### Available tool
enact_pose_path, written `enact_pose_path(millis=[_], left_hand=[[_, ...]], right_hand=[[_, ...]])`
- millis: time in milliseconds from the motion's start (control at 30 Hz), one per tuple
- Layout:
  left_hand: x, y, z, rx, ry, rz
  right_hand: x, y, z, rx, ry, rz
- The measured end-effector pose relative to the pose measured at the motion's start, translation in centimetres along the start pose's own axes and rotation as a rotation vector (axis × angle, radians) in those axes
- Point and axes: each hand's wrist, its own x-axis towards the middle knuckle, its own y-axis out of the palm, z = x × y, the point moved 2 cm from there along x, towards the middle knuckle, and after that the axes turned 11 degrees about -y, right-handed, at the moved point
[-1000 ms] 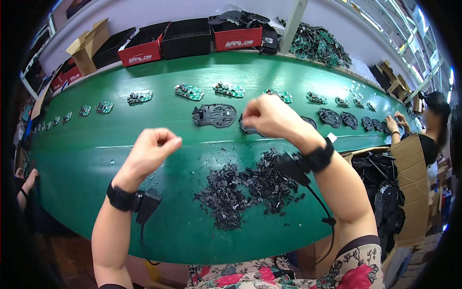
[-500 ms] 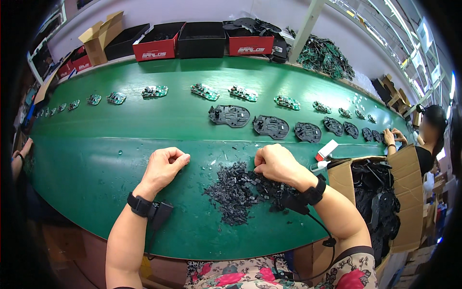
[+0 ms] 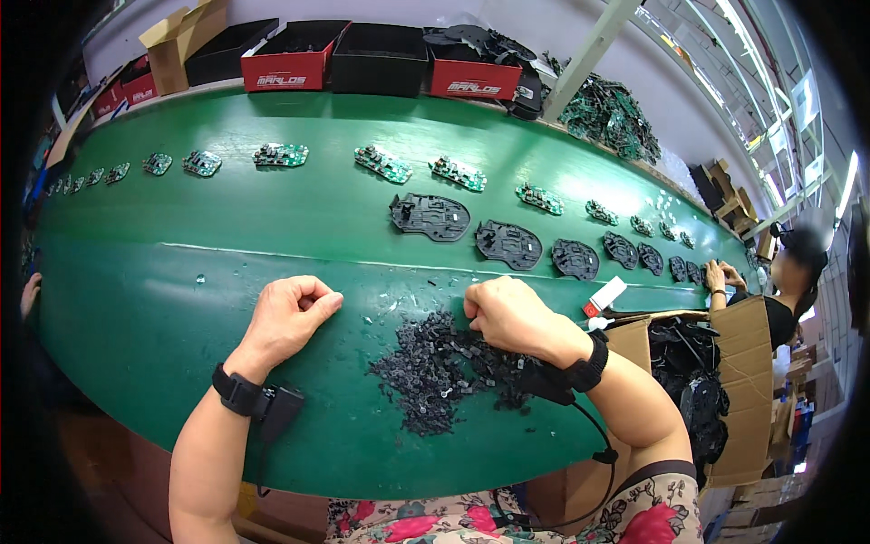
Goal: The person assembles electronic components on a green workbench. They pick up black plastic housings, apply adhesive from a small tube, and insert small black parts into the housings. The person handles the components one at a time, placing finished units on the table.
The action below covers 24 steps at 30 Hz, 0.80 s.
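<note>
At a green tabletop [image 3: 299, 444] in a workroom, facing red-fronted boxes [image 3: 308, 69] along a pale wall [image 3: 535, 25].
Curling the left hand [image 3: 292, 317] left of the heap of small black parts [image 3: 421, 374] and the right hand [image 3: 509, 313] over its far edge; cannot tell whether grasping anything in either.

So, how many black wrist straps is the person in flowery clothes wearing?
2: the left strap just behind the left hand, and the right strap just behind the right hand. Neither is hidden.
</note>
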Motion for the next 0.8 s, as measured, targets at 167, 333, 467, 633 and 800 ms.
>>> enact_pose_path(millis=[167,333,467,633,800], left_hand=[[-0.2,0.0,0.7,-0.088,0.009,-0.001],[-0.3,-0.4,0.8,-0.101,0.028,0.008],[-0.3,-0.6,0.7,-0.104,0.019,0.018],[0.0,-0.4,0.8,-0.133,0.036,0.02],[-0.3,-0.5,1.3,-0.085,0.062,-0.025]], right_hand=[[-0.3,-1.3,0.4,0.053,0.011,-0.008],[-1.0,-5.7,0.7,0.194,0.222,-0.227],[-1.2,-4.0,-0.1,0.076,0.162,-0.188],[-0.8,-1.7,-0.5,0.143,0.117,-0.117],[-0.6,-0.5,-0.6,0.06,0.044,-0.084]])
